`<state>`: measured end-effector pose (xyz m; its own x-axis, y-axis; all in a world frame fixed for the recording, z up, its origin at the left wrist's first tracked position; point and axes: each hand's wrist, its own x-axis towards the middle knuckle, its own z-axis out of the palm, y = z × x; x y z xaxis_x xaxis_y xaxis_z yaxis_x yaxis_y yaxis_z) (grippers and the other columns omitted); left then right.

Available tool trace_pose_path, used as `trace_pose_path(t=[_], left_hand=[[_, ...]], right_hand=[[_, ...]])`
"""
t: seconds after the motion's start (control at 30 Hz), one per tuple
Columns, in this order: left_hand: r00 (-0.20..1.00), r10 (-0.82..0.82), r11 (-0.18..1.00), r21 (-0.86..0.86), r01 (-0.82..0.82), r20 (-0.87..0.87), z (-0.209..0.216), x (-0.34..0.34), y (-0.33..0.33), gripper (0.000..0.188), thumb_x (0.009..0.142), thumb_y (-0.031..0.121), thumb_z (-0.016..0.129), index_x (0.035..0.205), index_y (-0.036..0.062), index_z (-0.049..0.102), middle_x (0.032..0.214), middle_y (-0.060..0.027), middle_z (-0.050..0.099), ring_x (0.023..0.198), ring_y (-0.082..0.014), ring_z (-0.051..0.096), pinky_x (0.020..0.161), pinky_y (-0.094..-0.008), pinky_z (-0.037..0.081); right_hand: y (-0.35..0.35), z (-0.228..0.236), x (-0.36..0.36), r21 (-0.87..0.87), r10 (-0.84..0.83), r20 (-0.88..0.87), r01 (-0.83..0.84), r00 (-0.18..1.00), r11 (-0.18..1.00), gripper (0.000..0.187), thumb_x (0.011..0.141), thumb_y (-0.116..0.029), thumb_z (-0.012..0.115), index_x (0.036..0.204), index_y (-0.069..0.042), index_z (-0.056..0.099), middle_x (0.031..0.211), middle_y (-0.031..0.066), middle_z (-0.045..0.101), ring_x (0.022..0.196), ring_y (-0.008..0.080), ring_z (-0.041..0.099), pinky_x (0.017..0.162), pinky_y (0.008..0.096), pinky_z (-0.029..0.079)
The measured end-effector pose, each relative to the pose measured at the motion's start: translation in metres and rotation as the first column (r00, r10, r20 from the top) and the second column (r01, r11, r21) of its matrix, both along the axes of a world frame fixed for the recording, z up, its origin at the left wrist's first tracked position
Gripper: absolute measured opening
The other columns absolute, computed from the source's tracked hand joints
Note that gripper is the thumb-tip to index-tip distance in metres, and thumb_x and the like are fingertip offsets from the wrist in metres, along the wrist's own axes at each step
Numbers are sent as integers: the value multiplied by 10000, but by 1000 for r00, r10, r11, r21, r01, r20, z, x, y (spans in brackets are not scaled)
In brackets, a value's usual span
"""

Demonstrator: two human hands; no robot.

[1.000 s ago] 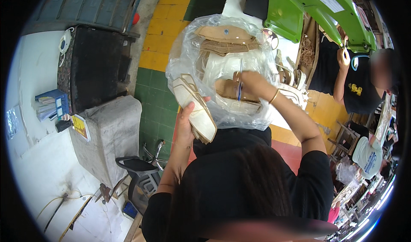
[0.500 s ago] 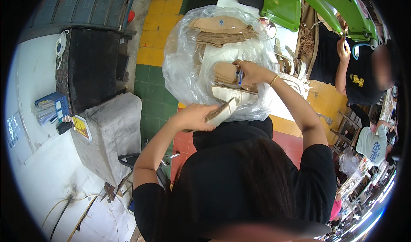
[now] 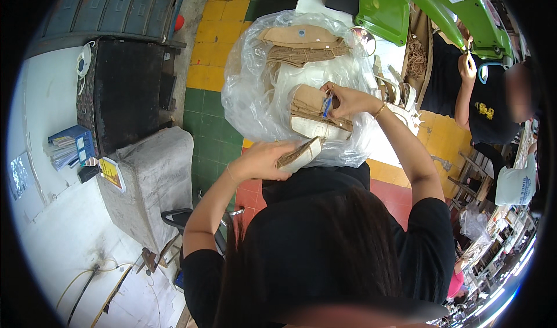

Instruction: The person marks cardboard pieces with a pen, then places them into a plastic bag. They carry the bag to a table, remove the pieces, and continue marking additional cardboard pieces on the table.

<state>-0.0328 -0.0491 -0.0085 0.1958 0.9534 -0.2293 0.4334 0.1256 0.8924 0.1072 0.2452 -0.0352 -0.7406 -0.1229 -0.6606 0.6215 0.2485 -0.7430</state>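
Observation:
My left hand (image 3: 266, 161) is closed round a small stack of curved white-and-brown pieces (image 3: 300, 155), held just in front of my lap. My right hand (image 3: 352, 102) pinches a slim blue tool (image 3: 328, 104), whose exact kind I cannot make out. Its fingers are over a stack of brown pieces (image 3: 307, 99). That stack lies in a large clear plastic bag (image 3: 243, 90), with a white-faced piece (image 3: 316, 128) at its near side. Farther back in the bag rest more brown curved pieces (image 3: 301, 36), layered in bundles.
A green machine (image 3: 380, 15) stands at the far right, where another person's hand (image 3: 466, 67) is at work. Beside the bag are white strap-like pieces (image 3: 400, 93) and a box of brown scraps (image 3: 416, 58). A grey cloth-covered block (image 3: 154, 183) stands at the left.
My right hand has shifted slightly right and down, still with the blue tool. More of the brown stack under it shows, and the white-faced piece sits differently. My left hand has barely moved.

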Motion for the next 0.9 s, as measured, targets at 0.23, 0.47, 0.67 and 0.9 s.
trace_pose_path(t=[0.23, 0.47, 0.67, 0.9], left_hand=[[964, 142, 949, -308, -67, 226, -35, -20, 21, 821, 720, 360, 764, 1401, 61, 417, 1347, -163, 532, 1186, -302, 560, 1002, -370, 434], [667, 352, 906, -418, -67, 657, -69, -27, 27, 834, 784, 239, 745, 1440, -24, 302, 1410, -149, 452, 1301, -234, 420, 1090, -343, 326], [445, 427, 901, -411, -137, 787, -52, -26, 29, 750, 858, 305, 637, 1449, 3, 288, 1314, -204, 551, 1188, -206, 524, 999, -306, 414], [-195, 478, 856, -504, -115, 856, -18, -23, 41, 742, 940, 548, 269, 1380, -37, 393, 1179, -299, 597, 1044, -270, 631, 894, -350, 518]], right_hand=[[2, 13, 1, -64, -75, -35, 72, 997, 995, 618, 669, -149, 715, 1196, -14, 422, 932, 43, 551, 820, 133, 537, 748, 248, 451], [9, 18, 6, -315, -406, -89, 361, 910, 878, 887, 656, -191, 817, 1368, -62, 304, 1156, 75, 505, 1051, 206, 550, 949, 312, 434], [18, 26, 16, -522, -835, -102, 686, 540, 507, 1046, 656, -413, 861, 1454, -64, 282, 1317, 189, 517, 1228, 299, 524, 1069, 417, 417], [-5, 50, 1, -556, -898, -162, 713, 410, 426, 843, 864, -690, 440, 1403, -44, 391, 1329, 113, 510, 1206, 264, 524, 979, 414, 477]])
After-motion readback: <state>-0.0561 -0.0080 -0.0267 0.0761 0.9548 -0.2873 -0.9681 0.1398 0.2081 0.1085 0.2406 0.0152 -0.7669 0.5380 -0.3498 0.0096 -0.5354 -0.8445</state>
